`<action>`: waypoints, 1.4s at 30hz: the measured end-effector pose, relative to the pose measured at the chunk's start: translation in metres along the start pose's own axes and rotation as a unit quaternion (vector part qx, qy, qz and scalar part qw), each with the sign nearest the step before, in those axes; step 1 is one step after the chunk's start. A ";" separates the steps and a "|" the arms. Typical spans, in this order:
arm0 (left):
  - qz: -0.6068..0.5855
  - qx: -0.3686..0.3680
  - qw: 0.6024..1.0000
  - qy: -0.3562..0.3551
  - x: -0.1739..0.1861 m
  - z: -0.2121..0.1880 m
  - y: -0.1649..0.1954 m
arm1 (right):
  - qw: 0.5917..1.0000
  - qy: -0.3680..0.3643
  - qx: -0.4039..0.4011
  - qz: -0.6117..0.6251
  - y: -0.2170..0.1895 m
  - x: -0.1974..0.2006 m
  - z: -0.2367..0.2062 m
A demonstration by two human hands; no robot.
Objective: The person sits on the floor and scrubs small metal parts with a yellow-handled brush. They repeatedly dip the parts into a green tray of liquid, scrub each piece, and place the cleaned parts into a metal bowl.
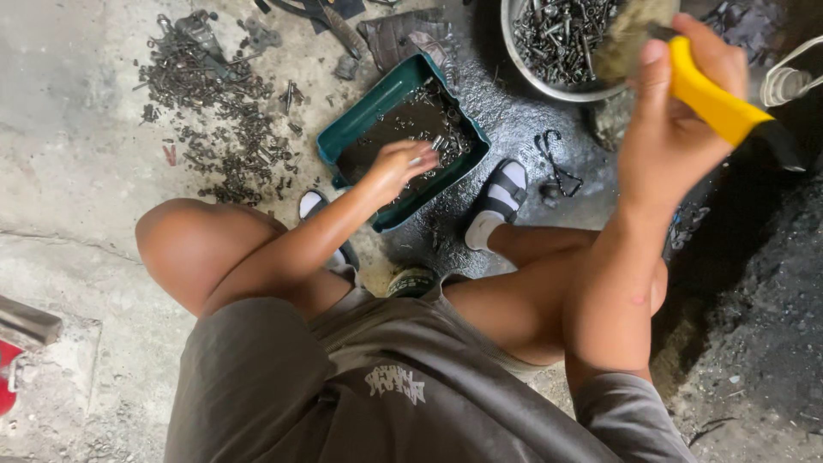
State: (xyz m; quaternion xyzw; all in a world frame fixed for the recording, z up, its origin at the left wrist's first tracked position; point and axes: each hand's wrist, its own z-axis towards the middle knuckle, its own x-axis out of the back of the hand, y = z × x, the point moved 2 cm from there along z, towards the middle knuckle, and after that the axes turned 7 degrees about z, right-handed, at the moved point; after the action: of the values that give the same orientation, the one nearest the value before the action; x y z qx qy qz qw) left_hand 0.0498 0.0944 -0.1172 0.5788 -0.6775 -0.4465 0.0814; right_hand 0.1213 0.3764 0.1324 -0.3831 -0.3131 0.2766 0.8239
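Far left edge: a red object [7,377] and a dark bar [27,321], both cut off by the frame; kind not determinable.

Upper left of the concrete floor [77,163]: loose heap of dark bolts and small metal parts [214,111]; single pieces too small to tell apart.

Centre: green rectangular tray [364,116] on the floor, long axis running from lower left to upper right. Holds black oily liquid with small metal parts half sunk in it. The floor around and above the tray is wet and black.

Left hand [399,165]: arm stretched forward over the left knee, hand inside the tray near its middle, fingers curled down on the small parts. Exactly what it pinches is hidden by the fingers; grip cannot be confirmed.

Feet in black-and-white sandals [500,199], one at the tray's lower left, one just beside its right corner. A small black metal piece [557,167] lies right of that foot.

Top, right of centre: round metal bowl [523,51] full of dark screws, rim cut off by the upper edge.

Right hand [677,120]: raised close to the camera, forearm upright, fist closed around a brush with a yellow handle [711,99]. Handle axis slopes from upper left down to right; bristle head points up-left, over the bowl's right rim, blurred. The dark handle end sticks out to the right.

Far right: a pale ring-shaped object [784,83], partly cut off.
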 end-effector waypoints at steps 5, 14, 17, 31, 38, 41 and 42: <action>-0.102 -0.077 0.981 -0.148 -0.059 -0.012 0.080 | 1.000 0.007 0.002 0.023 0.014 0.010 0.003; 0.057 -0.042 0.997 0.014 -0.002 0.029 0.041 | 0.998 0.008 -0.040 0.040 0.018 0.008 -0.004; 0.247 -0.103 0.962 0.057 0.006 0.051 0.021 | 0.999 0.005 0.003 0.054 0.038 0.014 -0.008; 0.661 -0.005 0.750 0.031 0.093 0.091 -0.038 | 0.989 -0.041 -0.019 -0.139 0.080 -0.019 -0.044; 0.485 -0.167 0.831 0.215 0.061 0.164 -0.079 | 0.986 -0.123 0.027 -0.110 0.065 -0.045 -0.015; 0.428 -0.114 0.869 0.223 0.050 0.189 -0.081 | 0.985 -0.090 -0.001 -0.147 0.065 -0.043 -0.016; 0.443 -0.118 0.861 0.219 0.046 0.195 -0.080 | 0.986 -0.068 -0.021 -0.151 0.065 -0.043 -0.016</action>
State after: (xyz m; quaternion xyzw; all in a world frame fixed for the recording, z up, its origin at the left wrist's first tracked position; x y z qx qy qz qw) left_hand -0.0296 0.1604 -0.3062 0.2866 -0.7693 -0.3015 0.4850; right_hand 0.0915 0.3752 0.0586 -0.3288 -0.4282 0.1683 0.8247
